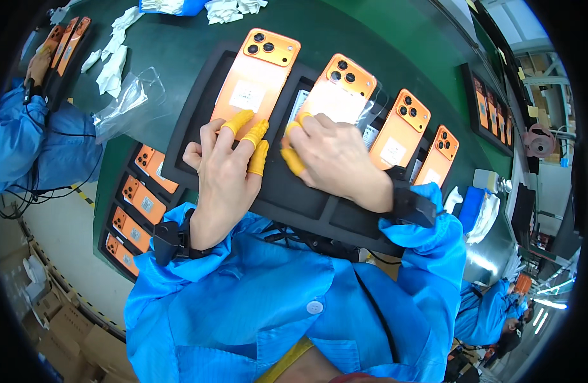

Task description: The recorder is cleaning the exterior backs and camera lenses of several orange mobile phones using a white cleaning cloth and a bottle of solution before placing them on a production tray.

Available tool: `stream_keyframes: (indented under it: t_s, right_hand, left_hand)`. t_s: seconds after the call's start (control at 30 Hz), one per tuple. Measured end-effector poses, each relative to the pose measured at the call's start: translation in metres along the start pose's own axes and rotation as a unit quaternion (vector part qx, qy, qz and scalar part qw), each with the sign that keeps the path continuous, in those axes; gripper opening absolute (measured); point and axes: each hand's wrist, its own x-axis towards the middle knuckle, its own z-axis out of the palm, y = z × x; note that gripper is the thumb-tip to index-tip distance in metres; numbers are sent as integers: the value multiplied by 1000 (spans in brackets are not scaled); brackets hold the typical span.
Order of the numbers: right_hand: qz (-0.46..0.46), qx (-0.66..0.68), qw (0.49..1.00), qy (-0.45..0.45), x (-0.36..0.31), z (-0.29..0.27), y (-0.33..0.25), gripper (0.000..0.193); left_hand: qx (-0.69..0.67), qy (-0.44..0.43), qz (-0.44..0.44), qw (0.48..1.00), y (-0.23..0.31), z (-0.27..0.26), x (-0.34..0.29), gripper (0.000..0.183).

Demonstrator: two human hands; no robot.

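From where I watch, the relation that matters is at the near ends of two orange phones in a black tray (195,118). The leftmost phone (260,71) lies ahead of my left hand (227,169), its long axis running from near-left to far-right and its camera end farthest away. That hand is the nearer one: its yellow-covered fingertips reach over the phone's near end, slightly apart, and I see no clamp on it, since the thumb (258,157) stands off to the right, clear of the edge. The second phone (342,96) lies just to the right, leaning the same way, with the right hand (335,156) nearest and partly covering its near end. Those fingers are bent, and the back of the hand hides much of the grip, so I cannot tell whether they are clamped on the phone or only resting there. The right forearm comes in from the near right, across the phone's axis, whereas the left hand points more nearly along its own phone. Clear film (374,107) sits by the second phone's right edge. Farther right, the third phone (401,131) and the fourth phone (438,153) lie at a similar slant, beyond the right wrist.
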Motion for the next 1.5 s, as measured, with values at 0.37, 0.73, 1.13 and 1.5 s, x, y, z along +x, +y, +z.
stream_keyframes:
  t_s: [0.37, 0.73, 1.13, 1.5]
  right_hand:
    - [24, 6, 1000, -7, -5, -2, -6, 29]
    - [35, 151, 988, 14, -12, -4, 12, 7]
    - [249, 579, 723, 283, -41, -54, 110, 19]
    - [8, -3, 997, 81, 89, 11, -37, 17]
  left_hand:
    - [-43, 0, 7, 999, 0, 4, 0, 28]
    - [-50, 5, 30, 998, 14, 6, -17, 31]
    - [-41, -76, 69, 994, 39, 10, -31, 24]
    - [0, 127, -11, 992, 25, 7, -39, 13]
